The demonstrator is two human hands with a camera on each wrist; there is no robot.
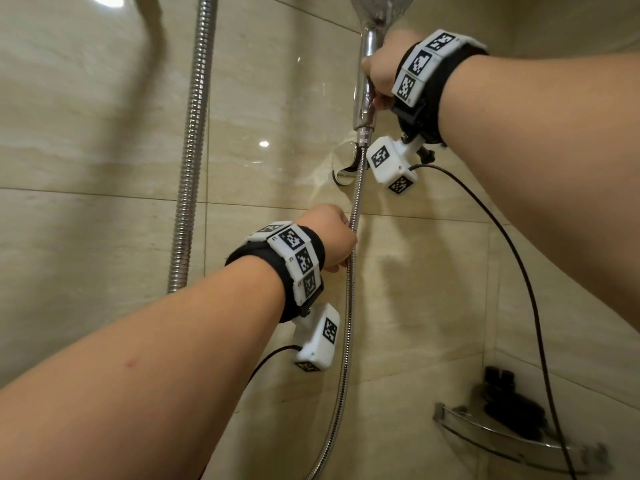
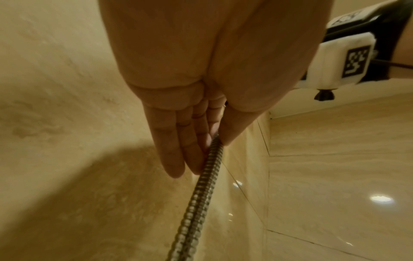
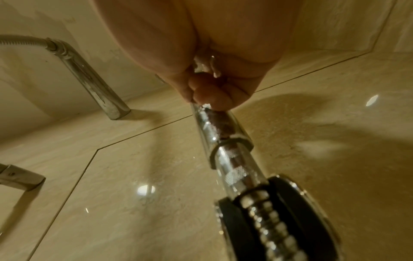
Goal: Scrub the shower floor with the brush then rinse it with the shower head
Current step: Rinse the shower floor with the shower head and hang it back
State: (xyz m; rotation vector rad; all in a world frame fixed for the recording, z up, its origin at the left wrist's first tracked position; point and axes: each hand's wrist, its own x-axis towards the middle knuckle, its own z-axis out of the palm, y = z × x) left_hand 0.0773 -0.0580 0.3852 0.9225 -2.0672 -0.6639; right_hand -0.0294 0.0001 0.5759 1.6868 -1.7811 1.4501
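Right hand point(image 1: 379, 69): my fingers wrap the shower head point(image 1: 367, 81) handle, high on the far wall. Left hand point(image 1: 332, 240): pinches the hose point(image 1: 349, 306) below. Wrist view only: straight fingers point(image 2: 176, 150) and thumb flank it. Shelf point(image 1: 502, 434): right corner.

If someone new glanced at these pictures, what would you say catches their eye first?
Most likely the right hand gripping the chrome shower head by its handle, high against the beige tiled wall. Next, the left hand lower down, pinching the metal hose that hangs from that handle. In the lower right corner sits a corner shelf with something dark on it, too blurred to identify.
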